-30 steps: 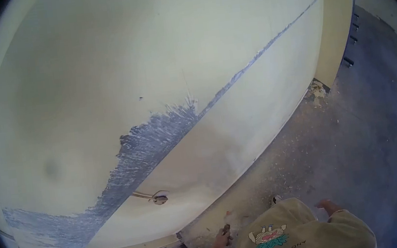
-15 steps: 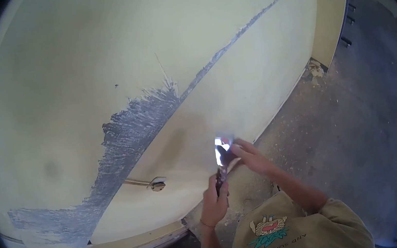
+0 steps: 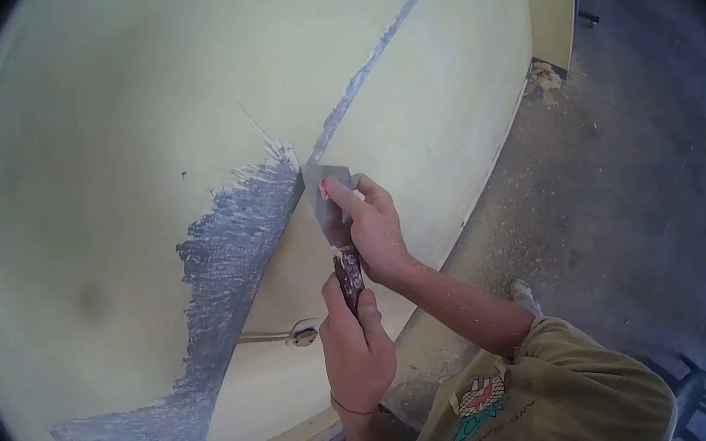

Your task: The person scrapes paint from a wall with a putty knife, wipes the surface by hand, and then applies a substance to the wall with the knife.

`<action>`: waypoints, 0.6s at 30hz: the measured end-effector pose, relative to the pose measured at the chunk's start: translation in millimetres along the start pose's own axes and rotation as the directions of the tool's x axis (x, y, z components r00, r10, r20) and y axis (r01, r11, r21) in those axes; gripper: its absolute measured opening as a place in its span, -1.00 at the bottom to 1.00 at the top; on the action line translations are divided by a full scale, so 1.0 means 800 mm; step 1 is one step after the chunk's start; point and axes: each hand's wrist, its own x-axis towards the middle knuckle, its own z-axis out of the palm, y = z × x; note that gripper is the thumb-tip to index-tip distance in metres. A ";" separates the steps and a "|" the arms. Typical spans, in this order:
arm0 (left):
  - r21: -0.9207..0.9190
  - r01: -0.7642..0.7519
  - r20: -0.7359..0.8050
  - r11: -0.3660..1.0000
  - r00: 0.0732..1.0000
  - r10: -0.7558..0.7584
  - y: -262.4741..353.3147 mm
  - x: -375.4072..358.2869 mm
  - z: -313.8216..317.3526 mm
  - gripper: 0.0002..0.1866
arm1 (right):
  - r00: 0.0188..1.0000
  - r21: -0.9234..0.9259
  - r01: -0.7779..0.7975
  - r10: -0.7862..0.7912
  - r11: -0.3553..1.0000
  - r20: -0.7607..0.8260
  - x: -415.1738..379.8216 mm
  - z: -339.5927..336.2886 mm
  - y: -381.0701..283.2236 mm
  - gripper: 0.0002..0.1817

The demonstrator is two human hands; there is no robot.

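Scraper (image 3: 329,201) up against the pale wall (image 3: 98,119), head view only: its flat metal blade sits at the upper tip of the grey scraped patch (image 3: 226,252), where the patch narrows into the thin grey seam line (image 3: 370,62) running toward 1 o'clock. Left hand (image 3: 357,351) is wrapped shut around the dark mottled handle, fingers curled together. Right hand (image 3: 369,227) lies over the blade, index finger stretched along it and pressing it to the wall, the other fingers folded behind. Hole with a wire (image 3: 301,335) sits at 8 o'clock of the left hand, near it. Dusty floor (image 3: 628,189) with crumbs of debris lies at 3 o'clock. Risks, as judged: a blade corner tipped too steeply could dig in and gouge the surface; the pressing fingertip lies close to the blade edge and could slip onto it if the tool skids; a stroke carried downward could catch the wire. Against half a second ago: both hands have risen from lower down, near the wall's base, toward 11 o'clock, and the blade, then held off the wall and catching glare, now lies flat on it.
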 end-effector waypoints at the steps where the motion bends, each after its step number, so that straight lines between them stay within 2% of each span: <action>1: -0.018 0.028 -0.004 0.999 1.000 -0.028 0.001 -0.001 0.002 -0.68 | 1.000 0.030 -0.007 0.006 1.000 0.010 0.000 -0.001 0.003 -0.80; 8: -0.023 -0.005 -0.008 1.000 1.000 0.005 -0.009 -0.002 0.000 -0.43 | 1.000 0.092 -0.026 0.027 0.995 -0.016 -0.002 0.011 0.006 -0.79; 10: -0.082 0.044 0.065 0.996 0.997 -0.039 -0.008 -0.003 -0.003 -0.35 | 0.999 0.068 -0.017 0.020 0.998 -0.032 -0.003 0.014 0.005 -0.77; 11: -0.082 0.047 0.070 0.996 0.997 -0.041 -0.006 -0.003 -0.004 -0.35 | 0.999 0.041 -0.009 0.011 0.999 -0.044 -0.003 0.014 0.004 -0.76; 13: -0.278 0.143 0.124 0.950 0.986 -0.112 0.000 -0.002 -0.005 -0.34 | 0.999 0.041 -0.013 0.015 0.999 -0.051 -0.001 0.014 -0.001 -0.75; 16: -0.314 0.198 0.150 0.929 0.976 -0.157 0.005 0.003 -0.001 -0.33 | 0.998 0.031 -0.022 0.024 0.999 -0.064 0.002 0.014 -0.006 -0.74; 18: -0.301 0.179 0.136 0.937 0.980 -0.143 -0.004 0.002 0.001 -0.33 | 0.997 0.022 -0.030 0.031 0.999 -0.074 0.000 0.014 -0.008 -0.74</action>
